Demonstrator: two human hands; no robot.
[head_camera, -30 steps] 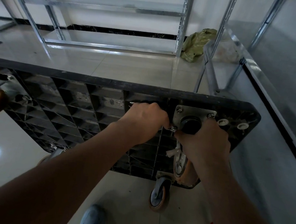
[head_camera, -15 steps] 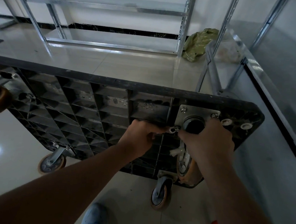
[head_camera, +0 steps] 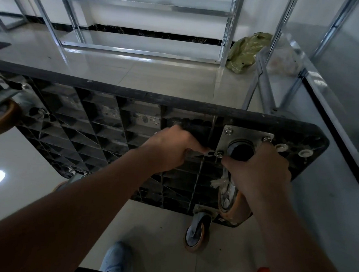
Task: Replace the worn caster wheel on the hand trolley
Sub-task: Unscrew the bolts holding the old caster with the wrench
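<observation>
A light blue shoe (head_camera: 115,259) stands on the pale tiled floor (head_camera: 155,251) beside a loose grey-and-orange caster wheel (head_camera: 196,232) — whether spare or discard cannot be told. Above it, the black ribbed plastic hand trolley deck (head_camera: 94,127) is tipped on edge, underside toward the worker, which puts its fittings within reach. The right hand (head_camera: 259,169) wraps its grip around the orange-tyred caster (head_camera: 228,203) at the deck's corner, apparently steadying it against turning. The left hand (head_camera: 169,148) pinches a small metal spanner (head_camera: 198,153) whose head sits at the lower-left bolt (head_camera: 219,153) of the square steel mounting plate (head_camera: 245,136); bolts show at the plate's two upper corners, so the job looks mid-way — loosening or tightening cannot be told. Beyond stand bare metal shelving frames (head_camera: 141,5) and a crumpled green bag (head_camera: 247,51).
</observation>
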